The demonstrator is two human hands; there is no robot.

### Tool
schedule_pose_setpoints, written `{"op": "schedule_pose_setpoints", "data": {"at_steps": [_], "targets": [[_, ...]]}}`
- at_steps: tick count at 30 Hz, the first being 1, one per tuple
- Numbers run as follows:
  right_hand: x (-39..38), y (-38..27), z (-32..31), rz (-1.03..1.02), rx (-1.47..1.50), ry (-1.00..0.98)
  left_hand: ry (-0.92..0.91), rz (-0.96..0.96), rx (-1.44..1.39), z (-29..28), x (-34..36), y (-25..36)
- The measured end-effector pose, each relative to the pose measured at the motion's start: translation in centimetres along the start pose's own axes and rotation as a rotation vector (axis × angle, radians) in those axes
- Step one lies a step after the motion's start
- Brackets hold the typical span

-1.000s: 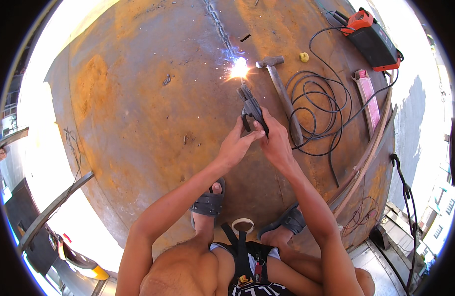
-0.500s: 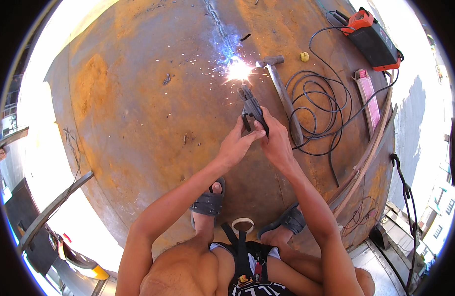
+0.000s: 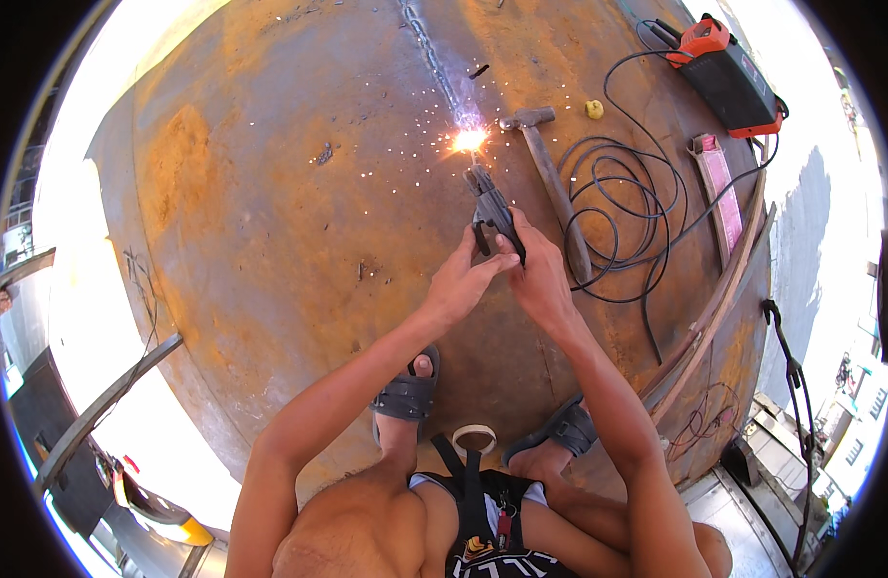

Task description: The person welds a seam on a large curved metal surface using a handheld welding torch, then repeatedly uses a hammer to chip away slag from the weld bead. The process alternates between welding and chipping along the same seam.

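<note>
Both my hands are on a black welding electrode holder (image 3: pixel 493 206), its jaws pointing away from me. My right hand (image 3: pixel 540 275) wraps round the handle from the right. My left hand (image 3: pixel 460 282) is closed against its left side near the lever, thumb laid across the handle's rear. Past the jaws a bright orange arc (image 3: pixel 469 141) throws sparks over the rusty steel plate (image 3: pixel 270 250). From the arc a grey weld bead (image 3: pixel 428 56) runs away toward the upper edge. Glare hides most of the welding rod.
A hammer (image 3: pixel 552 183) lies right of the holder, beside coiled black cable (image 3: pixel 673 173). Farther right are a black-and-orange welding machine (image 3: pixel 729 85) and a pink box (image 3: pixel 719 197). A yellow lump (image 3: pixel 594 110) sits beyond the hammer. Near my sandals (image 3: pixel 406 397) lies a cream ring (image 3: pixel 475 441).
The arc glare has shrunk and turned from white-blue to orange, and the blue glow on the bead has faded. Sparks spread wider. My hands and the holder have barely moved.
</note>
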State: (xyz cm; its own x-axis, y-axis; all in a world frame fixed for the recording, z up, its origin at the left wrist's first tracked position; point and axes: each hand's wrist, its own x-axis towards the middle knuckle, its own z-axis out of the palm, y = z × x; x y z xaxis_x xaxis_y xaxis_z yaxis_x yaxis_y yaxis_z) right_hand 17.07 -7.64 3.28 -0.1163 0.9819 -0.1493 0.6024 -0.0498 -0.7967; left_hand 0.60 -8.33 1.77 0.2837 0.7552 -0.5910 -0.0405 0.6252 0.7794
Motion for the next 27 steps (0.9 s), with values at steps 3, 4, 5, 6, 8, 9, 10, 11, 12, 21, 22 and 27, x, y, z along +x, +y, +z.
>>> {"op": "schedule_pose_setpoints", "data": {"at_steps": [3, 4, 5, 6, 8, 9, 10, 11, 12, 21, 22, 27], "targets": [[0.0, 0.4, 0.0, -0.036, -0.019, 0.001, -0.009, -0.019, 0.004, 0.0, 0.1, 0.1], [0.0, 0.5, 0.1, -0.043, -0.02, 0.007, -0.01, -0.016, -0.002, 0.0, 0.1, 0.1], [0.0, 0.6, 0.2, -0.05, -0.022, 0.014, -0.011, -0.013, -0.007, 0.0, 0.1, 0.1], [0.1, 0.6, 0.2, -0.057, -0.022, 0.019, -0.011, -0.011, -0.011, 0.0, 0.1, 0.1], [0.1, 0.7, 0.3, -0.06, -0.013, 0.011, -0.007, -0.018, -0.005, -0.1, 0.1, 0.0], [0.0, 0.7, 0.3, -0.06, -0.011, 0.006, -0.007, -0.022, -0.003, -0.1, 0.1, 0.0], [0.0, 0.8, 0.2, -0.056, -0.014, 0.006, -0.007, -0.02, -0.006, -0.1, 0.0, 0.0], [0.0, 0.8, 0.2, -0.052, -0.017, 0.006, -0.008, -0.019, -0.008, 0.0, 0.0, 0.0], [0.0, 0.8, 0.2, -0.049, -0.02, 0.006, -0.008, -0.017, -0.011, 0.0, 0.0, 0.1], [0.0, 0.7, 0.3, -0.038, -0.01, -0.002, 0.043, 0.022, 0.084, -0.2, 0.5, -1.1], [0.1, 0.6, 0.4, -0.04, -0.016, 0.001, 0.045, 0.016, 0.093, -0.2, 0.6, -1.3], [-0.1, 1.0, 0.3, -0.049, -0.036, 0.016, 0.022, 0.019, 0.092, -0.1, 0.7, -1.5]]}}
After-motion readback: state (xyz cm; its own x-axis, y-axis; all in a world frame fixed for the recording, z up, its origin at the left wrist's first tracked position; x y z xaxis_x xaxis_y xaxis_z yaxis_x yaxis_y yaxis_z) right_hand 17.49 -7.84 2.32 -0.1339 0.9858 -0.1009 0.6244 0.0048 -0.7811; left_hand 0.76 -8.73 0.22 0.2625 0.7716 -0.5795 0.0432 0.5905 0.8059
